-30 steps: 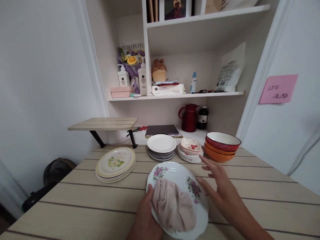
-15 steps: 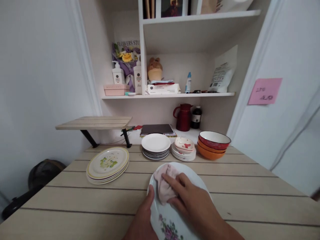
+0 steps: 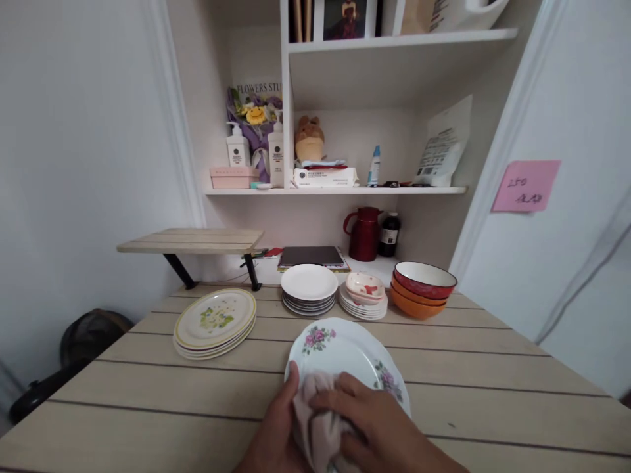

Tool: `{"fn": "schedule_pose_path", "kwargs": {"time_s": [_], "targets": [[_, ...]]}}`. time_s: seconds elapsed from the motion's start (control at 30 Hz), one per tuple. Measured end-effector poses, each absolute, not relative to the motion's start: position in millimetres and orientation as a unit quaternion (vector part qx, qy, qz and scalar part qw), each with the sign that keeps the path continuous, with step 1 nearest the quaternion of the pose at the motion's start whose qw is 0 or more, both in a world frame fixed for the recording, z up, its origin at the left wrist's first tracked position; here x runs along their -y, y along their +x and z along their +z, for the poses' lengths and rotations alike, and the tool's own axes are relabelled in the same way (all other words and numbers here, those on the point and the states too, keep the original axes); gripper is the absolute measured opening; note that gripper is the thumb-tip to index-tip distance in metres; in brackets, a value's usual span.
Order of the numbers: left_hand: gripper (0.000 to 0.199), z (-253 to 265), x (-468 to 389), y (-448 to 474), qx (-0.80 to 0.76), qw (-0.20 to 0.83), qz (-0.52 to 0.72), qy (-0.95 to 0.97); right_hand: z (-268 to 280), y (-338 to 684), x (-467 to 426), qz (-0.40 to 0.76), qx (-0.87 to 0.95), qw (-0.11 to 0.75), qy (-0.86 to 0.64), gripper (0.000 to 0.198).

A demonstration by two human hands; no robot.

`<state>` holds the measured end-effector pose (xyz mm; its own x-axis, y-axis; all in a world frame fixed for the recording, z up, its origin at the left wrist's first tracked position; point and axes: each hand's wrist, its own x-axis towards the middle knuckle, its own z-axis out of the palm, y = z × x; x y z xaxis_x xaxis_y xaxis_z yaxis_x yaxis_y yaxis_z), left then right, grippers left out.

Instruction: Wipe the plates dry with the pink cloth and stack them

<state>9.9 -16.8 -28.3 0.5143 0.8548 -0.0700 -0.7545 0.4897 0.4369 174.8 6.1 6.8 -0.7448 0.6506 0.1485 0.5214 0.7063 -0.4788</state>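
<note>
A white plate with purple-pink flowers (image 3: 345,345) is in front of me at the near middle of the table, its lower part hidden by my hands. My left hand (image 3: 276,420) grips its left edge, the thumb lying over the rim. Bunched under the fingers of my right hand (image 3: 374,420) is a pale pink cloth (image 3: 315,420), pressed on the lower left of the plate's face. The right fingers are a little blurred.
On the slatted table (image 3: 138,387) stand yellow-rimmed plates (image 3: 214,322) at left, white plates (image 3: 309,282) behind, small dishes (image 3: 365,288) on saucers, and bowls (image 3: 424,282) at right. A raised wooden shelf (image 3: 192,241) stands at back left. A red jug (image 3: 363,234) is behind.
My right hand has drawn the cloth from the plate's upper part down toward me. Flowers at the plate's top and right now show. The view has shifted slightly.
</note>
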Motion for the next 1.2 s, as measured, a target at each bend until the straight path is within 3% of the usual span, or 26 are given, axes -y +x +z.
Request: {"fn": "schedule_pose_path", "kwargs": {"time_s": [0.17,0.3,0.4,0.5,0.57,0.67,0.8,0.93,1.1,1.2], "targets": [[0.061,-32,16,12,-0.126,0.840,0.498,0.175,4,168,-30,0.068,0.868,0.219,-0.440,0.051],[0.063,-28,17,12,-0.133,0.837,0.510,0.148,9,197,-44,0.025,0.851,0.211,-0.480,0.047],[0.065,-27,18,10,-0.124,0.833,0.519,0.147,15,211,-36,0.060,0.871,0.172,-0.455,0.044],[0.068,-29,18,9,-0.118,0.839,0.507,0.161,16,205,-19,0.172,0.915,0.125,-0.343,0.030],[0.069,-30,18,9,-0.128,0.850,0.485,0.163,12,190,-9,0.215,0.922,0.132,-0.293,0.037],[0.067,-31,19,10,-0.148,0.848,0.486,0.149,4,169,-10,0.147,0.922,0.173,-0.315,0.057],[0.066,-33,18,11,-0.150,0.823,0.529,0.144,1,171,-31,0.044,0.865,0.234,-0.443,0.050],[0.072,-32,16,13,-0.138,0.819,0.532,0.163,2,183,-45,0.000,0.811,0.243,-0.533,0.054],[0.075,-29,18,15,-0.137,0.810,0.544,0.174,2,166,-31,0.008,0.877,0.261,-0.404,0.053],[0.074,-29,22,11,-0.154,0.813,0.534,0.172,7,154,-15,0.067,0.922,0.229,-0.305,0.039]]}}
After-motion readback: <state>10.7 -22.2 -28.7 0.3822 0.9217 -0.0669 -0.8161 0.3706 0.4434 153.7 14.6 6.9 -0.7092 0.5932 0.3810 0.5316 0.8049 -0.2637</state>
